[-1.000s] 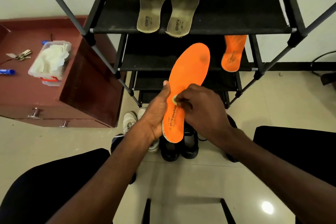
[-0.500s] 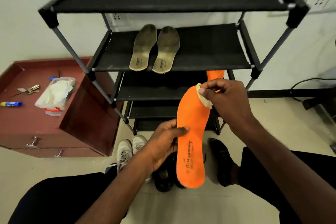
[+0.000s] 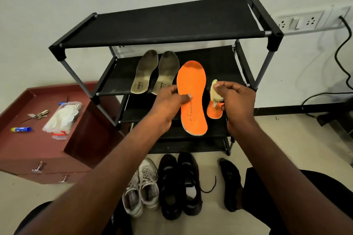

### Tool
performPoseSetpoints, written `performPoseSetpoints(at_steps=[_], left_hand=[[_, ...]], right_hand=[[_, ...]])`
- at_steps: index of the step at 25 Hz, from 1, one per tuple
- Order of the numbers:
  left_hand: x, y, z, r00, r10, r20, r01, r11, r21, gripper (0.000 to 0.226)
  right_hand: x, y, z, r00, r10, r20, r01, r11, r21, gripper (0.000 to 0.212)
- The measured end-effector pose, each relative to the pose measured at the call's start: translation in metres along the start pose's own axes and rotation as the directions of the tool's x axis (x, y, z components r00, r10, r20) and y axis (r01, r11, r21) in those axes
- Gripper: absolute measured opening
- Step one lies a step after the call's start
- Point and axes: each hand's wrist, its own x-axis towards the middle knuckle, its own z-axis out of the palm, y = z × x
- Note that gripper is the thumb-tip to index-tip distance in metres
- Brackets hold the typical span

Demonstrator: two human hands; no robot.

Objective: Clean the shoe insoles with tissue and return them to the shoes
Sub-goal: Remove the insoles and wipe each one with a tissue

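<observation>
On the floor nearest stand white laced sneakers (image 3: 142, 187) and black shoes (image 3: 179, 185). Above, the left hand (image 3: 168, 105) pinches a long orange foam insole (image 3: 193, 97) upright at its edge; the right hand (image 3: 236, 101) grips a crumpled yellowish tissue (image 3: 214, 91). Behind, two worn grey insoles (image 3: 154, 71) lie on the black fabric rack (image 3: 172, 23).

Both tan insoles (image 3: 145, 72) read "sparx" at the heel; the orange insole's (image 3: 193, 97) print is unreadable.
</observation>
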Motion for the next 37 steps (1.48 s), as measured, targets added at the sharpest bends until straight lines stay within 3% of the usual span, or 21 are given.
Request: performPoseSetpoints(at_steps=[5, 10, 16, 19, 21, 23, 25, 28, 32, 37], left_hand=[[0.087, 0.033, 0.02, 0.993, 0.104, -0.064, -0.093, 0.983, 0.156, 0.073], [0.145, 0.022, 0.029, 0.985, 0.162, -0.068, -0.1, 0.834, 0.542, 0.056], [0.154, 0.007, 0.031, 0.957, 0.287, -0.042, -0.147, 0.605, 0.783, 0.05], [0.148, 0.008, 0.031, 0.914, 0.395, -0.097, -0.176, 0.599, 0.781, 0.044], [0.131, 0.005, 0.033, 0.84, 0.52, -0.155, -0.268, 0.646, 0.714, 0.041], [0.095, -0.006, 0.037, 0.758, 0.613, -0.224, -0.429, 0.726, 0.537, 0.032], [0.048, -0.029, 0.042, 0.72, 0.635, -0.279, -0.537, 0.765, 0.356, 0.023], [0.002, -0.083, 0.051, 0.794, 0.564, -0.228, -0.504, 0.819, 0.274, 0.025], [0.03, -0.133, 0.068, 0.95, 0.285, -0.128, -0.229, 0.914, 0.335, 0.026], [0.129, -0.131, 0.092, 0.979, 0.088, -0.185, 0.015, 0.869, 0.495, 0.025]], right_hand=[[0.024, -0.003, 0.011, 0.998, 0.06, -0.012, -0.059, 0.993, 0.103, 0.009], [0.039, 0.003, 0.02, 0.992, 0.125, -0.001, -0.123, 0.98, 0.157, 0.012], [0.041, 0.005, 0.024, 0.984, 0.178, 0.019, -0.178, 0.964, 0.195, 0.009], [0.039, 0.004, 0.021, 0.969, 0.244, 0.033, -0.246, 0.956, 0.16, 0.008], [0.043, 0.007, 0.015, 0.936, 0.349, 0.046, -0.352, 0.923, 0.155, 0.01], [0.047, 0.014, 0.006, 0.897, 0.442, 0.02, -0.44, 0.888, 0.134, 0.011], [0.049, 0.021, -0.007, 0.858, 0.514, -0.001, -0.511, 0.853, 0.107, 0.018], [0.05, 0.027, -0.03, 0.802, 0.597, 0.025, -0.597, 0.799, 0.071, 0.024], [0.053, 0.03, -0.045, 0.816, 0.577, 0.019, -0.574, 0.815, -0.084, 0.041], [0.054, 0.027, -0.04, 0.884, 0.467, 0.03, -0.44, 0.852, -0.282, 0.034]])
